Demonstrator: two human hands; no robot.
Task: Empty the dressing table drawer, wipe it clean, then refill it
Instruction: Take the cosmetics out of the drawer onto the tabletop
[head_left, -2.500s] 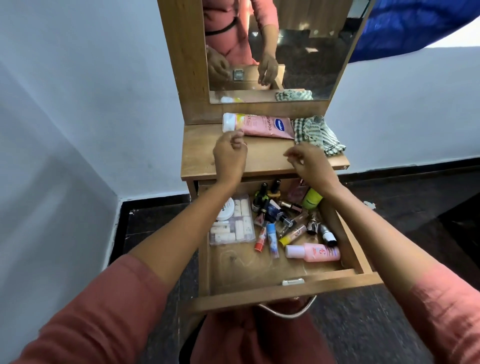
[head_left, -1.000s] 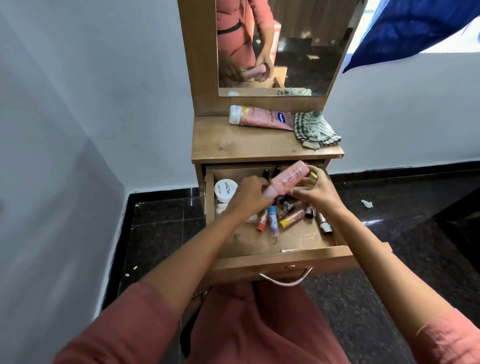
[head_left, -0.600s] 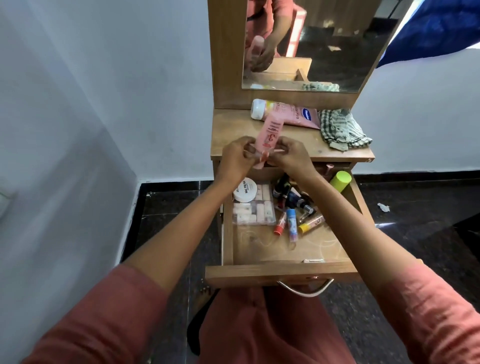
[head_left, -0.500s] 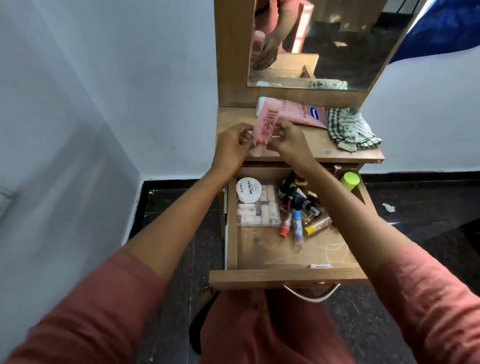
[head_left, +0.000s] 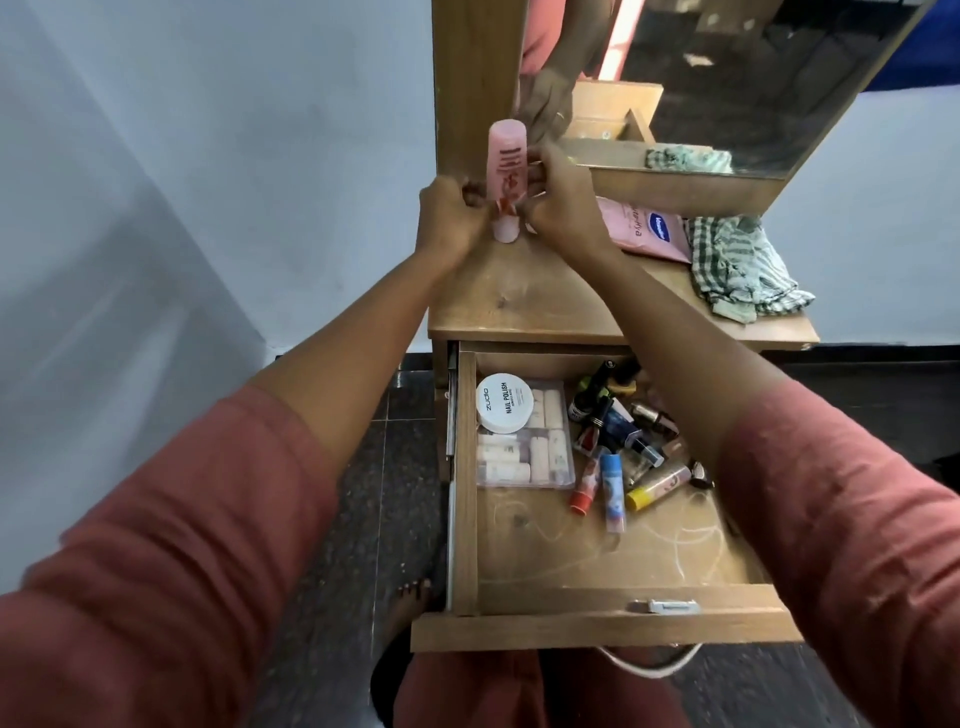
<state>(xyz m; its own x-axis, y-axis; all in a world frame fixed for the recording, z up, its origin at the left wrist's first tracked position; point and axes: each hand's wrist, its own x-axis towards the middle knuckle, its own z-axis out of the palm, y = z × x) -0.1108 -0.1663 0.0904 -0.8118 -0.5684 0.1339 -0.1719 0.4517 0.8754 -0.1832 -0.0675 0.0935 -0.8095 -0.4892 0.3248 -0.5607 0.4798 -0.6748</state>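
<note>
Dressing table (head_left: 519, 304) against a pale wall, its top of light wood. Mirror (head_left: 727, 78) rising from the back edge of the top; the cloth and one hand are reflected in it. Drawer (head_left: 597, 631) pulled fully out below the front edge, its metal handle (head_left: 655, 664) at the front.

Checked cloth (head_left: 737, 265) crumpled at the right edge of the top. Pink tube (head_left: 644, 231) lying flat along the back edge, touching the cloth's left side.

Left hand (head_left: 447, 218) and right hand (head_left: 558, 202) over the back left corner of the top, fingers of both curled round the lower half of a pink bottle (head_left: 505, 166). Bottle upright with its cap downward, at the foot of the mirror frame. Whether the cap touches the top cannot be told.

Inside the drawer: clear box (head_left: 540, 460) of pale tubes in the back left corner. White jar (head_left: 505, 402) marked NAIL POLISH resting on the box's back left part. Heap of small dark bottles (head_left: 618, 415) toward the back right, partly hidden by the right forearm. Three sticks just in front of the heap, side by side: red (head_left: 584, 486), blue (head_left: 613, 491), yellow (head_left: 657, 488). Front half of the drawer floor bare wood with pale scribbled marks.
</note>
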